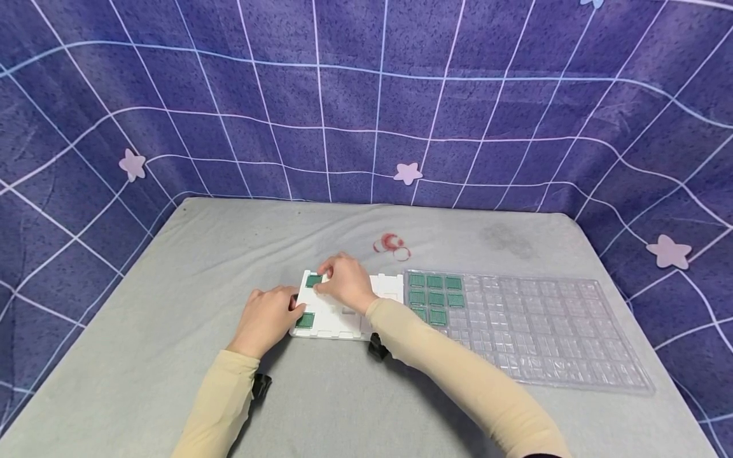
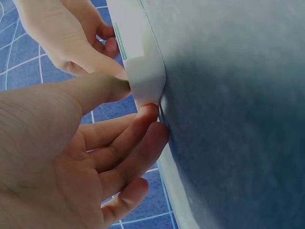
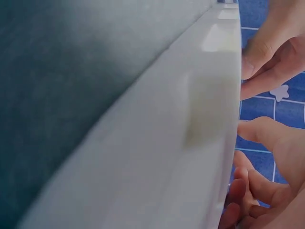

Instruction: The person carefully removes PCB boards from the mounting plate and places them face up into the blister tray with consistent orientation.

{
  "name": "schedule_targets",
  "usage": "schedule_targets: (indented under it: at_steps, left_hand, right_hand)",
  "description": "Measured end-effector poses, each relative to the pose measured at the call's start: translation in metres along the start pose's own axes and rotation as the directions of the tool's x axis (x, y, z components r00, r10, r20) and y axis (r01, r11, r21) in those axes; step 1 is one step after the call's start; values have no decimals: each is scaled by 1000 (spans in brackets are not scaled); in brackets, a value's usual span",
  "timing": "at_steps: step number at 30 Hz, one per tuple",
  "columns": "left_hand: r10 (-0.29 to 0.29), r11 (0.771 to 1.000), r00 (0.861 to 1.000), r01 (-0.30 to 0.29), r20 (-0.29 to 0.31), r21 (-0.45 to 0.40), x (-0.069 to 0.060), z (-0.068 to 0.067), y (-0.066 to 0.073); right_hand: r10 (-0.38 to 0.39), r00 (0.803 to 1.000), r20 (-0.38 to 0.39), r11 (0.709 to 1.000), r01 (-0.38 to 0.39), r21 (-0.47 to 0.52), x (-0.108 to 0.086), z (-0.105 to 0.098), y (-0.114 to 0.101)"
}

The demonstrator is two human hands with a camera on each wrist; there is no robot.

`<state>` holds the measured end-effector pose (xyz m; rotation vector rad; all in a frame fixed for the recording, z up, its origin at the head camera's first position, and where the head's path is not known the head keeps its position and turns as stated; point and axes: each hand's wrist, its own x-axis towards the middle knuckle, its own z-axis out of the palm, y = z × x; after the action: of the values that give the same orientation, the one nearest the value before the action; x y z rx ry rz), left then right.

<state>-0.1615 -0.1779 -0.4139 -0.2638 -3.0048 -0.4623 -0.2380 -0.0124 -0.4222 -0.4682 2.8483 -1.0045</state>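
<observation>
A white tray (image 1: 335, 323) with moulded slots lies on the table. My left hand (image 1: 266, 320) holds its left edge, thumb on top; in the left wrist view the fingertips (image 2: 148, 112) meet its side at the tabletop. One small green circuit board (image 1: 305, 320) sits in the near-left corner, beside the left thumb. At the far-left corner is another green circuit board (image 1: 312, 280). My right hand (image 1: 348, 283) reaches over the tray, with thumb and forefinger bent at that board's right side. In the right wrist view, the tray wall hides the fingertip contact.
Right of the white tray lies a clear plastic tray (image 1: 532, 331) with many compartments. Several green boards (image 1: 435, 298) fill its left columns. Red ring marks (image 1: 392, 245) stain the grey cloth behind. A blue gridded curtain (image 1: 355, 102) borders the table.
</observation>
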Motion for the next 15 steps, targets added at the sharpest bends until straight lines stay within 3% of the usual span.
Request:
schedule_targets:
  at_steps: [9,15]
  left_hand:
    - [6,1000,1000,-6,-1,-1,0,1,-1]
    - [-1,1000,1000,1,-2,2,1,1,-1]
  right_hand:
    - [-33,999,-25,998,31,-51,0,2,0]
    - [-41,999,-35,999,41,-21,0,1,0]
